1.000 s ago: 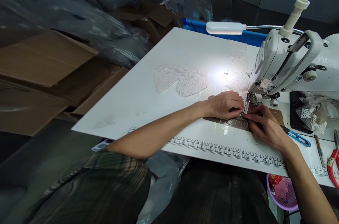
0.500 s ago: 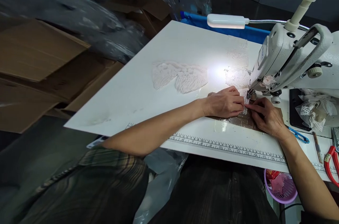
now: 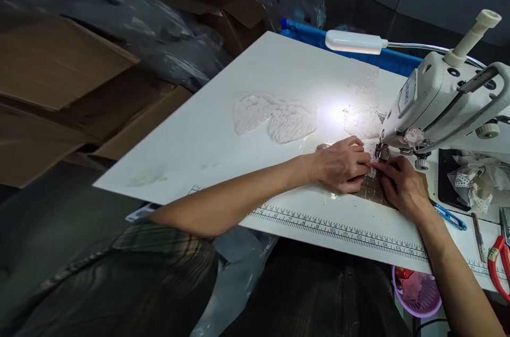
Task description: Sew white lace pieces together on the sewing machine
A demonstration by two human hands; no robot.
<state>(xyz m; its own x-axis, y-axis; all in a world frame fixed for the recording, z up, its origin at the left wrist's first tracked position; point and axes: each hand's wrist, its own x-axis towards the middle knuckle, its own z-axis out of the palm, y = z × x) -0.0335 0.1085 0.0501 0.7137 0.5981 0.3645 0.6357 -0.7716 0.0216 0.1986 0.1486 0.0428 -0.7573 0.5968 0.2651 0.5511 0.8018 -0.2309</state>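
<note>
White lace runs under the presser foot of the sewing machine. My left hand lies just left of the foot, its curled fingers pinching the near end of the lace. From the right, my right hand closes thumb and forefinger on the same edge, and the fingertips of both hands nearly meet. Part of the lace is hidden beneath my fingers. More lace stretches behind the foot across the table. A separate lace piece lies flat to the left.
A lit lamp hangs over the white table, which has a printed ruler along its front. Blue thread snips, red-handled scissors and a tray of lace scraps sit at right. A purple basket is below.
The view has shifted slightly, so the machine appears lower and further right. Both hands keep their pinch on the lace beside the foot, with little movement relative to it.
</note>
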